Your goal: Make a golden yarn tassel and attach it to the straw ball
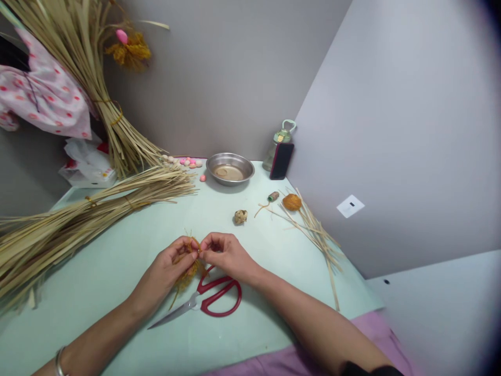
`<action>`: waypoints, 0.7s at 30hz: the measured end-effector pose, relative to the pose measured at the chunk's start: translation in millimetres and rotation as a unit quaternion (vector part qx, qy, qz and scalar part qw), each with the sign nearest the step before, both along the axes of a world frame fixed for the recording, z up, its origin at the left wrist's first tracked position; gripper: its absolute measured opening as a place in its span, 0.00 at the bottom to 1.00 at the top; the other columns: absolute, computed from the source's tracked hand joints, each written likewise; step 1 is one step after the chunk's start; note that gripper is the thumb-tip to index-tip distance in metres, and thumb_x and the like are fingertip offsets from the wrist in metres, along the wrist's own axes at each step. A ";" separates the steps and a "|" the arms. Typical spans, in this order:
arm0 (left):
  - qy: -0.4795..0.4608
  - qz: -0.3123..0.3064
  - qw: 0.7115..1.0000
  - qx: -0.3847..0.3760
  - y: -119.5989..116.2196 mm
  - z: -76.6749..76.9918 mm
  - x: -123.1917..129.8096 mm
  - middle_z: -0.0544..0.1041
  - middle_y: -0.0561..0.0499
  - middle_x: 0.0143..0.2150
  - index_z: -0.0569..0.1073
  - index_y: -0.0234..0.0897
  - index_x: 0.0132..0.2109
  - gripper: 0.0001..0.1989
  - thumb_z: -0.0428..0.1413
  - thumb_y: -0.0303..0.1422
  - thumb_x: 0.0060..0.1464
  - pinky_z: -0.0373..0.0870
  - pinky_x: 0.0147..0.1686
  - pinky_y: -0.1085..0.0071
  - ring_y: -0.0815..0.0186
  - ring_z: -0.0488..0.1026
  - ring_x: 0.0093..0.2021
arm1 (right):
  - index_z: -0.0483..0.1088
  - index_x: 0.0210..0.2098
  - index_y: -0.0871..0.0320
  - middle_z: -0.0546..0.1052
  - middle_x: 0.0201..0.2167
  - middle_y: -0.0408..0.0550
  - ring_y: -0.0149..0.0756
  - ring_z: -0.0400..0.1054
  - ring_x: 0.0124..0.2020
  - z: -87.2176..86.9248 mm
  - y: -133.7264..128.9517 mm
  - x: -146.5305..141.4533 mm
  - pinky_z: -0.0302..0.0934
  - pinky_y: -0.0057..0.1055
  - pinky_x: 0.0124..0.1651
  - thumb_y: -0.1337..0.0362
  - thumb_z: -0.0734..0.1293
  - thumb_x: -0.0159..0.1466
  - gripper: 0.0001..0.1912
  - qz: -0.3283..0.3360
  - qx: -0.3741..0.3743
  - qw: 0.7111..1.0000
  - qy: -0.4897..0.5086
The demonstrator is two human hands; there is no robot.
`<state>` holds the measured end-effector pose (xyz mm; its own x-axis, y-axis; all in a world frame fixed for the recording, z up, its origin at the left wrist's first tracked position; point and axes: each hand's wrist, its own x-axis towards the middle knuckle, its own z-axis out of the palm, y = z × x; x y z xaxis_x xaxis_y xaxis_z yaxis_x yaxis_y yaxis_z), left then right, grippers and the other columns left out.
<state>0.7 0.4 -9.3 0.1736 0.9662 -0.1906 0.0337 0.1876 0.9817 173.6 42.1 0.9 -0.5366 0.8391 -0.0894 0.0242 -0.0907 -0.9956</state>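
Note:
Near the middle of the table, my left hand (175,262) pinches a small bundle of golden-brown fibre (189,275), whose frayed strands hang below the fingers. My right hand (226,254) meets it fingertip to fingertip, closed on the upper end of the same fibre; the exact spot is hidden by the fingers. Red-handled scissors (219,296) lie just beneath both hands, with the blades pointing to the lower left. A small knotted straw ball (240,216) rests beyond my right hand.
Long straw bundles (113,203) cover the left side. At the back are a metal bowl (230,169) of water, pink and pale beads (190,162), a bottle (270,155) and a phone (282,161). An orange-brown ball (291,202) and loose straws (319,235) lie right.

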 end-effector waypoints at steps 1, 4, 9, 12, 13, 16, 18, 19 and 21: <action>0.008 -0.003 1.000 0.001 -0.2 -0.6 -0.7 0.65 0.56 0.31 0.70 0.41 0.42 0.09 0.55 0.42 0.61 0.56 0.31 0.71 0.67 0.59 0.30 | 0.69 0.29 0.60 0.67 0.24 0.38 0.26 0.57 0.24 0.7 -0.3 -0.1 0.53 0.26 0.30 0.66 0.68 0.55 0.04 -0.002 0.001 1.000 -0.003; 0.025 -0.009 1.000 -0.005 -0.5 -1.9 -2.9 0.63 0.58 0.28 0.70 0.42 0.42 0.11 0.53 0.44 0.62 0.54 0.30 0.70 0.67 0.58 0.28 | 0.69 0.29 0.60 0.69 0.25 0.39 0.27 0.58 0.25 2.6 -1.2 -0.3 0.54 0.26 0.31 0.67 0.68 0.55 0.03 -0.005 0.016 1.000 -0.010; 0.011 -0.008 1.000 0.002 -1.2 0.6 -2.4 0.61 0.58 0.27 0.69 0.41 0.37 0.12 0.52 0.45 0.63 0.54 0.29 0.71 0.68 0.56 0.28 | 0.69 0.30 0.60 0.69 0.25 0.39 0.27 0.59 0.26 -0.3 -1.1 -0.5 0.55 0.25 0.31 0.68 0.67 0.55 0.02 -0.010 0.021 1.000 0.002; -0.048 -0.001 0.999 -0.021 -1.7 6.9 -0.8 0.61 0.58 0.28 0.69 0.41 0.37 0.11 0.54 0.43 0.63 0.55 0.30 0.73 0.68 0.56 0.29 | 0.69 0.30 0.60 0.68 0.24 0.38 0.26 0.59 0.25 -3.2 -0.1 -0.6 0.55 0.25 0.30 0.68 0.67 0.55 0.03 -0.011 0.002 1.000 0.011; -0.073 0.001 0.997 -0.036 -1.8 9.3 -0.7 0.61 0.57 0.28 0.69 0.41 0.37 0.10 0.54 0.42 0.62 0.55 0.30 0.74 0.68 0.56 0.30 | 0.69 0.30 0.60 0.68 0.24 0.38 0.26 0.59 0.25 -4.0 0.1 -0.7 0.55 0.25 0.30 0.68 0.67 0.55 0.03 -0.010 -0.003 1.000 0.014; -0.137 -0.006 0.988 -0.073 -2.3 14.9 -2.1 0.62 0.57 0.29 0.70 0.40 0.37 0.09 0.56 0.41 0.61 0.57 0.30 0.76 0.68 0.57 0.30 | 0.70 0.30 0.60 0.68 0.24 0.38 0.26 0.59 0.25 -5.8 0.2 -1.4 0.54 0.25 0.30 0.68 0.67 0.54 0.03 -0.007 -0.009 1.000 0.021; -0.167 -0.013 0.982 -0.084 -2.7 16.4 -3.6 0.63 0.56 0.29 0.71 0.40 0.37 0.09 0.56 0.40 0.61 0.58 0.29 0.76 0.69 0.58 0.30 | 0.70 0.29 0.60 0.69 0.24 0.39 0.26 0.59 0.25 -7.4 0.1 -2.1 0.55 0.25 0.30 0.68 0.67 0.54 0.03 -0.002 -0.015 1.000 0.025; -0.180 -0.014 0.980 -0.087 -2.9 16.7 -4.3 0.64 0.56 0.30 0.71 0.40 0.37 0.08 0.57 0.39 0.61 0.59 0.29 0.77 0.69 0.58 0.30 | 0.70 0.29 0.60 0.69 0.24 0.39 0.27 0.60 0.25 -8.4 0.1 -2.4 0.55 0.25 0.31 0.68 0.67 0.54 0.03 0.000 -0.019 0.999 0.028; -0.203 -0.012 0.975 -0.090 -3.3 16.7 -4.9 0.67 0.55 0.32 0.71 0.40 0.37 0.07 0.56 0.38 0.62 0.60 0.29 0.77 0.70 0.60 0.29 | 0.70 0.30 0.60 0.70 0.25 0.39 0.27 0.60 0.26 -10.3 0.4 -2.8 0.55 0.26 0.32 0.68 0.67 0.54 0.03 0.004 -0.020 0.999 0.038</action>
<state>-4.3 -2.9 7.4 0.2925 0.9180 -0.2680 -0.3449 0.3626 0.8657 170.8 42.5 -9.4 -0.5506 0.8307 -0.0823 -0.0503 -0.1314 -0.9901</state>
